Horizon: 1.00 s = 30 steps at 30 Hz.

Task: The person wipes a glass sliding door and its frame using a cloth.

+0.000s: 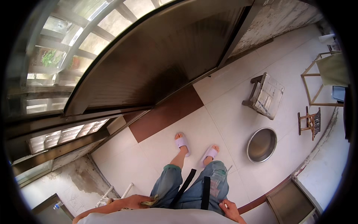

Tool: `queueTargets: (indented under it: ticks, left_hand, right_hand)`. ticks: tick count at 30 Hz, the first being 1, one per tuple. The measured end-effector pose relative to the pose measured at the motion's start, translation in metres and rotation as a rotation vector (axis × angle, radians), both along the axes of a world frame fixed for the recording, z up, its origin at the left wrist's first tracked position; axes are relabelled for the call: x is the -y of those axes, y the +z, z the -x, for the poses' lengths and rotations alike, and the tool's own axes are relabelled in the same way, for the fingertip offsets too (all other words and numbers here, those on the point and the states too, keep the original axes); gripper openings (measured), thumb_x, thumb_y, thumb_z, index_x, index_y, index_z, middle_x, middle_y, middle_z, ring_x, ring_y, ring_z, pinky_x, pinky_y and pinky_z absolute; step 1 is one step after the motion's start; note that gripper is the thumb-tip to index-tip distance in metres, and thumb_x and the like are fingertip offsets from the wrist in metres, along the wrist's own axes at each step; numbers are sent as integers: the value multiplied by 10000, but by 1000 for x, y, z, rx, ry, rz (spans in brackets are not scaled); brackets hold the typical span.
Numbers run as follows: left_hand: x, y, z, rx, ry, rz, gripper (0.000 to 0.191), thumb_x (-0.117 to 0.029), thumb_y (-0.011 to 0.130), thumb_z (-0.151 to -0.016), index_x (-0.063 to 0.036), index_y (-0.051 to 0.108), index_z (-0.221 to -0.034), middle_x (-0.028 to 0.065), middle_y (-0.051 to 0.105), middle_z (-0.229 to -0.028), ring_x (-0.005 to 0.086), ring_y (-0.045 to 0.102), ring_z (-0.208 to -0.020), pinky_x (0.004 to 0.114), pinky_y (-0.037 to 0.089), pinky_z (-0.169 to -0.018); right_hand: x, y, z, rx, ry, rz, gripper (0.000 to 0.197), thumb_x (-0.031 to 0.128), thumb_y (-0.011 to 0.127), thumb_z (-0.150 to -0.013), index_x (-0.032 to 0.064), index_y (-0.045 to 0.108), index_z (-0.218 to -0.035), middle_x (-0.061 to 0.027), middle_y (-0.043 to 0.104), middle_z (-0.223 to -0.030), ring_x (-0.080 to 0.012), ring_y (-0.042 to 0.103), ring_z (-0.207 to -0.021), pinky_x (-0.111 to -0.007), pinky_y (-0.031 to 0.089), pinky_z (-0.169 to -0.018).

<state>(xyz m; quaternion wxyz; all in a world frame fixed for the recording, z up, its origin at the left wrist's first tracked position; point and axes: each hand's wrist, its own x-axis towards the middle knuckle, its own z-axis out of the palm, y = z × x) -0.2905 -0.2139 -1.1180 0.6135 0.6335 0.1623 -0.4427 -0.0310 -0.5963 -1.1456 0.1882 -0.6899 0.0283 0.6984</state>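
My left hand (137,201) hangs at the left of my body, closed on a crumpled yellowish cloth (151,200) beside the leg of my rolled-up jeans (170,179). On the other side, my right hand (230,209) rests near my right thigh with its fingers curled; I cannot tell whether anything is in it. A clear plastic bag or wrap (218,176) lies against the right knee of the jeans. Two black straps (206,193) hang down in front of me. Lilac slippers (182,143) are on my feet, on pale floor tiles.
A dark sliding door (167,64) stands ahead, with a reddish-brown threshold (167,114) at its foot. To the right are a worn wooden stool (268,95), a metal basin (261,145), a small wooden chair (310,123) and a wooden frame (311,75). A white rack (127,190) is beside my left arm.
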Motion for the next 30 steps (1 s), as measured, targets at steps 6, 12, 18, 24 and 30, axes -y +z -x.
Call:
queueTargets:
  ticks: [6, 12, 18, 24, 30]
  left_hand:
    - [-3, 4, -11, -333, -361, 183, 277, -249, 589, -824, -65, 585, -1030, 170, 619, -916, 313, 595, -898, 378, 470, -800]
    - [15, -42, -180, -1, -139, -408, 295, -268, 551, -843, -46, 580, -1036, 169, 617, -906, 330, 595, -868, 372, 475, -755]
    - [30, -139, -327, 569, 784, -157, 431, -253, 464, -895, 20, 443, -1228, 177, 404, -1282, 320, 402, -1200, 371, 336, -981]
    - [-51, -241, -340, 965, 565, -402, 329, -177, 455, -899, -38, 513, -1191, 144, 430, -1281, 281, 442, -1164, 351, 345, -966]
    - [-81, -421, -315, 908, 454, -422, 187, -44, 497, -862, -66, 597, -1019, 97, 579, -1035, 240, 564, -958, 310, 451, -812]
  right_hand:
    - [31, 13, -26, -553, 543, -6, 228, 301, 534, -866, 77, 561, -893, -114, 582, -959, -181, 579, -832, -303, 464, -726]
    - [-124, -27, -165, 636, 827, -471, 281, 324, 568, -836, 90, 540, -990, -128, 582, -931, -272, 599, -831, -353, 502, -700]
    - [-241, -127, -183, -42, -545, -633, 564, 280, 568, -886, 83, 307, -1347, -95, 434, -1247, -170, 451, -1113, -272, 382, -918]
    - [-312, -124, -367, 1485, -25, -1166, 396, -63, 579, -715, 16, 562, -1103, -126, 604, -1037, -221, 578, -972, -320, 454, -832]
    - [-416, -66, -500, 2977, 885, -1178, 352, 10, 634, -668, 69, 582, -1011, -134, 535, -1073, -352, 480, -1048, -412, 405, -887]
